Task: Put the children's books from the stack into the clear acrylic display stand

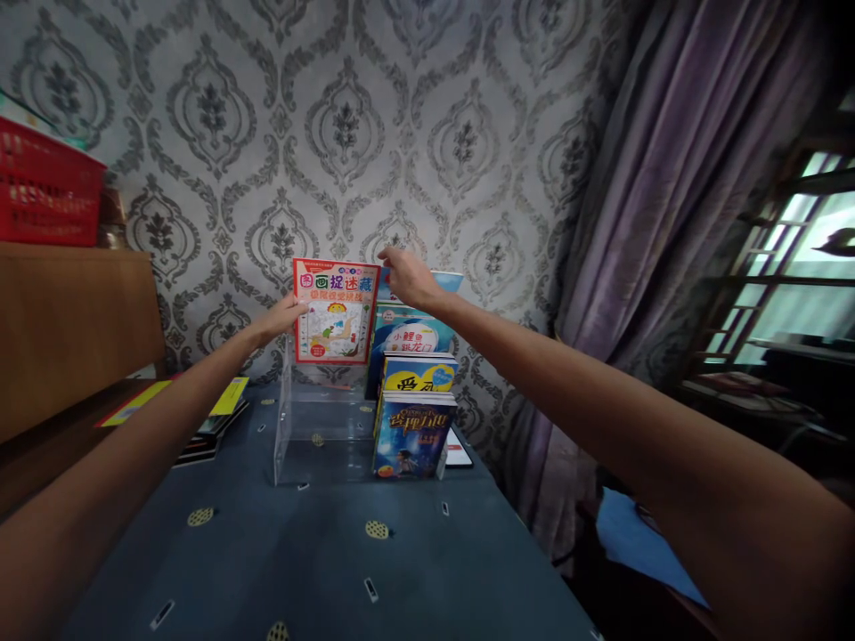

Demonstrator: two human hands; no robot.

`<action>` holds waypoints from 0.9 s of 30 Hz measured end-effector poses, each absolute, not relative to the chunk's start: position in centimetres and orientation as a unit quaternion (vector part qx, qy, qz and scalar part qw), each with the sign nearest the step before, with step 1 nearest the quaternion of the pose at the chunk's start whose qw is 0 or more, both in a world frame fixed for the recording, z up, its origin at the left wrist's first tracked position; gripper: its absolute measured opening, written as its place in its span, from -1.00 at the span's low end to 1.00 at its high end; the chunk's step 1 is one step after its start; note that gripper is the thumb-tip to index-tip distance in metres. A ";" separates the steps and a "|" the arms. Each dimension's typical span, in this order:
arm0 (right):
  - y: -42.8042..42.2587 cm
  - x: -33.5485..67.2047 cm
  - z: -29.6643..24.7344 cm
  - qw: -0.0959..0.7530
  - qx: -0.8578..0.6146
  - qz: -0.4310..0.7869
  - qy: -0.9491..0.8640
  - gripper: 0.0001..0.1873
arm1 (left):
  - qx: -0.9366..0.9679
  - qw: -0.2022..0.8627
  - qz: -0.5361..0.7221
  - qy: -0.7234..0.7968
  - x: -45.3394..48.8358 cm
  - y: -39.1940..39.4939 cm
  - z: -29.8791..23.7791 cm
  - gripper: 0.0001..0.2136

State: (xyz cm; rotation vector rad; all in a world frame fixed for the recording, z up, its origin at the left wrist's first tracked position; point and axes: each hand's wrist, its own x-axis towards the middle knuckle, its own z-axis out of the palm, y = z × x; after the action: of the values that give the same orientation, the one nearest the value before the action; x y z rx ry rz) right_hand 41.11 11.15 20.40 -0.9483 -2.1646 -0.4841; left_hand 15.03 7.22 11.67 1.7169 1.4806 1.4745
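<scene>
Head view: left hand (284, 316) pinches a red-bordered picture book (336, 325) by its left edge, thumb in front, seemingly steadying it upright at the rear left of the clear rack (283, 436); right hand (411, 278) curls by its upper right corner, hold uncertain; tiered books (418, 376) stand rightward, presumably so covers show.

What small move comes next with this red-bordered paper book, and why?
Perhaps ease the red-bordered paper book down toward the clear plastic rack: your left hand holds its left edge, your right hand is near its upper right corner, and its bottom shows above the rack's front left section.
</scene>
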 end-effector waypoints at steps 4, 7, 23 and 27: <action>10.9 41.1 20.4 0.358 -0.375 -0.184 -0.835 -0.41 | 0.631 0.222 0.531 0.521 14.8 7.4 11.4 -0.53; 10.6 41.1 20.4 0.358 -0.377 -0.181 -0.835 -0.41 | 0.635 0.218 0.540 0.507 15.0 7.6 11.3 -0.53; 9.3 41.2 19.1 0.407 -0.341 -0.166 -0.831 -0.47 | 0.627 0.209 0.572 0.485 14.4 8.4 10.6 -0.44; 7.0 40.9 16.3 0.415 -0.288 -0.140 -0.851 -0.51 | 0.622 0.193 0.574 0.496 12.5 7.7 10.6 -0.49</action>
State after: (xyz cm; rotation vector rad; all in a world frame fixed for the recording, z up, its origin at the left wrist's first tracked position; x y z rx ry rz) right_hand 40.88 6.99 16.33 -0.7241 -2.1381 -0.3516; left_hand 12.51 7.72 10.61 1.7460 1.3924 1.6110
